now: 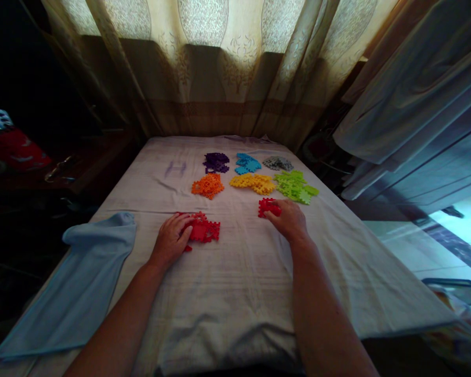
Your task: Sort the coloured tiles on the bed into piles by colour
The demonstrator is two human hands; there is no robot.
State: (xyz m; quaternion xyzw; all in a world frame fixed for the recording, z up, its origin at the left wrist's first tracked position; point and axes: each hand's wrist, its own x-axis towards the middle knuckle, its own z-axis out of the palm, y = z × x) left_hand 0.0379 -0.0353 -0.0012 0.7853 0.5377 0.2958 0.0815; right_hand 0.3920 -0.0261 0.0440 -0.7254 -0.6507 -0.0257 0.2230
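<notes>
My left hand (174, 235) curls over the left side of a pile of red interlocking puzzle pieces (205, 231) on the cloth-covered table. Its fingers and thumb are closed on some of them, and the hand hides part of the pile. Off to the right, my right hand (289, 219) grips a flat red interlocking piece (265, 206) between thumb and fingers. Whether it is one piece or a few stacked, I cannot tell. Just beyond my right hand lies a green pile (295, 186), with a yellow pile (253, 183) to its left.
Farther back are orange (208, 185), purple (216, 162), blue (247, 163) and grey (278, 163) piles of similar pieces. A light blue cloth (90, 283) drapes over the table's left edge. Curtains (220, 78) hang behind the table (235, 309), and fabric (408, 99) hangs at right.
</notes>
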